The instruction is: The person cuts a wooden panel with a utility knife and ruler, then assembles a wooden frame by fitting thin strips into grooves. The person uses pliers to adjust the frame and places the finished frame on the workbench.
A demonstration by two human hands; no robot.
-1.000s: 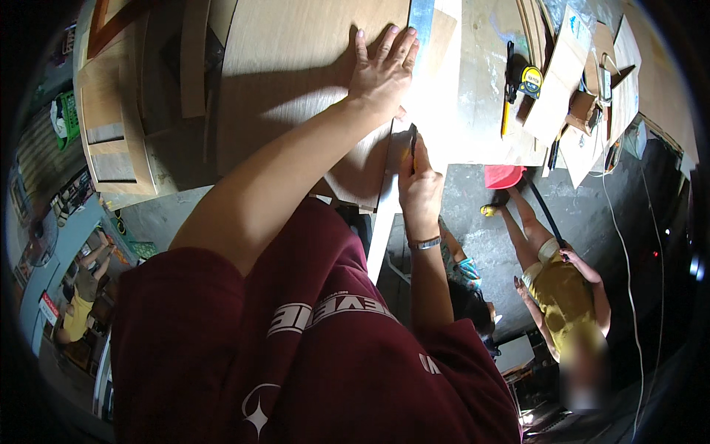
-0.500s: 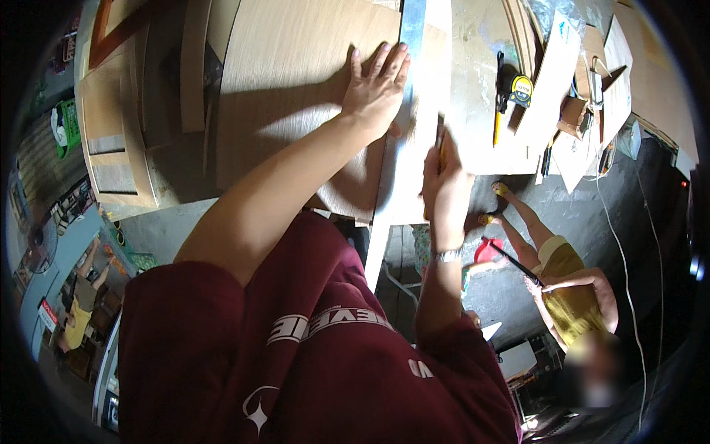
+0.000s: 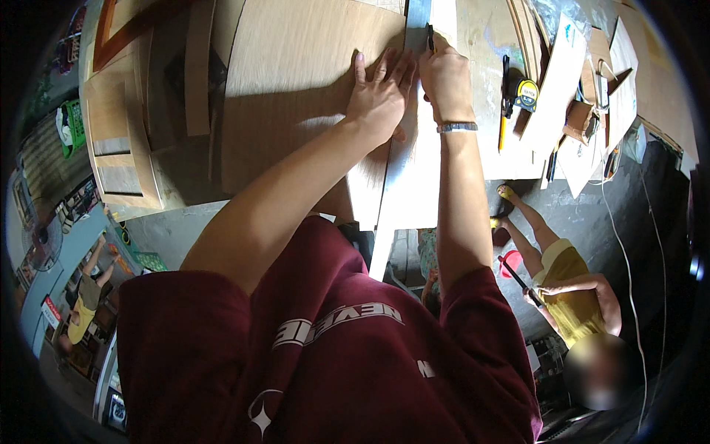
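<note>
My left hand (image 3: 379,96) lies flat with its fingers spread, pressing on a wood-veneer sheet (image 3: 288,59). Its fingertips reach a long metal straightedge (image 3: 417,16) that runs away from me along the sheet. Just right of that straightedge, my right hand (image 3: 447,80) is closed round a slim dark utility knife (image 3: 430,37); most of its handle is hidden in my fist. The knife's tip points away from me, close by the straightedge's right side. A bright pale strip of the sheet shows under my right hand.
To the right lie a yellow tape measure (image 3: 526,95), a yellow-and-black pencil-like tool (image 3: 503,122) and wood offcuts (image 3: 556,70). Wooden frames (image 3: 122,159) lie at the left. Beyond the table's near right edge, a person in yellow (image 3: 573,303) holds a dark stick. White cables (image 3: 617,237) hang at the far right.
My right hand has moved away from me along the straightedge with the knife, from near the table's front edge to beyond my left hand. My left hand stays on the sheet.
</note>
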